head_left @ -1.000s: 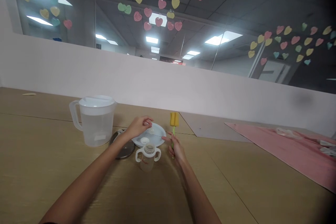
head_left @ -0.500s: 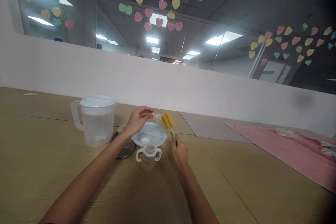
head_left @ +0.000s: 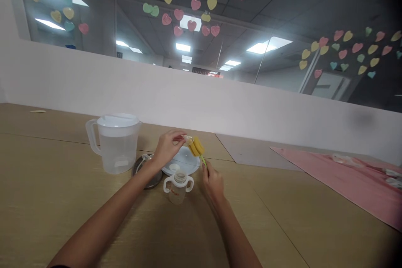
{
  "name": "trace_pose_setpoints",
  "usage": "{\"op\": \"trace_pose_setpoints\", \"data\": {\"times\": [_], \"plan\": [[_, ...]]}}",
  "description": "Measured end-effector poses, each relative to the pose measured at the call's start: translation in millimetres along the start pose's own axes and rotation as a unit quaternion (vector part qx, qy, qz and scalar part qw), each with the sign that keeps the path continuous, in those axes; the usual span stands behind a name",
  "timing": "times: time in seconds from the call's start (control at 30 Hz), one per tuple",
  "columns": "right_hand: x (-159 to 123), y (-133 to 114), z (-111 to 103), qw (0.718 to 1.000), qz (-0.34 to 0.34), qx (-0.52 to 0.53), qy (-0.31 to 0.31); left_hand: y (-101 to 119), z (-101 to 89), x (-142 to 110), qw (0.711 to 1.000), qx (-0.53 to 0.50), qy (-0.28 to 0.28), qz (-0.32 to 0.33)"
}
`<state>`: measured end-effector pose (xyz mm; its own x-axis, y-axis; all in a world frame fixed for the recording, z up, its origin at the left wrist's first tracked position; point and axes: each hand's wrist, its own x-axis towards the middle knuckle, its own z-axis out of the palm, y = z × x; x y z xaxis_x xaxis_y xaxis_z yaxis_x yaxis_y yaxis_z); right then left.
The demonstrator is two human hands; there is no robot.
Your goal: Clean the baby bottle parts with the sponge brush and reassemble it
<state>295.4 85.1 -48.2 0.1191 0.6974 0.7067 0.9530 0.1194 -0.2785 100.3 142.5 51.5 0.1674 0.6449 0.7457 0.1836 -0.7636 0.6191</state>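
Observation:
Between the fingertips of my left hand (head_left: pixel 170 147) is a small clear bottle nipple (head_left: pixel 189 139), its wide end facing right. My right hand (head_left: pixel 213 182) is closed around the green handle of a sponge bottle brush (head_left: pixel 197 146) with a yellow head. The sponge touches the nipple's wide end, over a pale blue basin (head_left: pixel 185 161). A white ring-shaped piece (head_left: pixel 174 167) lies in the basin. In front of it stands an uncapped baby bottle (head_left: pixel 177 192) with two white handles. My left forearm partly covers a dark round dish (head_left: pixel 153 180) holding a small whitish part (head_left: pixel 145 157).
A lidded translucent pitcher (head_left: pixel 117 146) stands to the left of the basin. Pink sheeting (head_left: pixel 339 180) with clear plastic on it covers the table's right side. A white wall (head_left: pixel 188 96) with windows above runs along the back.
The brush head has moved left and slightly down, tilting toward the nipple, and now meets its wide end. My left hand has shifted slightly right with the nipple.

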Motion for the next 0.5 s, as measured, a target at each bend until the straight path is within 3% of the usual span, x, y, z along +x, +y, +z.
{"op": "trace_pose_setpoints", "data": {"times": [0.13,0.3,0.4,0.5], "plan": [[1,-3,-4,0.998,0.043,0.042,0.005,1,-14.8,6,0.996,0.078,-0.03,-0.043],[3,-6,-8,0.99,0.114,0.075,0.034,-3,-62.2,15,0.957,0.261,-0.098,-0.084],[5,-7,-9,0.981,0.157,0.102,0.045,-16,-77.5,13,0.892,0.346,-0.249,-0.149],[7,-6,-10,0.97,0.202,0.122,0.062,-33,-68.4,4,0.796,0.358,-0.417,-0.253]]}}
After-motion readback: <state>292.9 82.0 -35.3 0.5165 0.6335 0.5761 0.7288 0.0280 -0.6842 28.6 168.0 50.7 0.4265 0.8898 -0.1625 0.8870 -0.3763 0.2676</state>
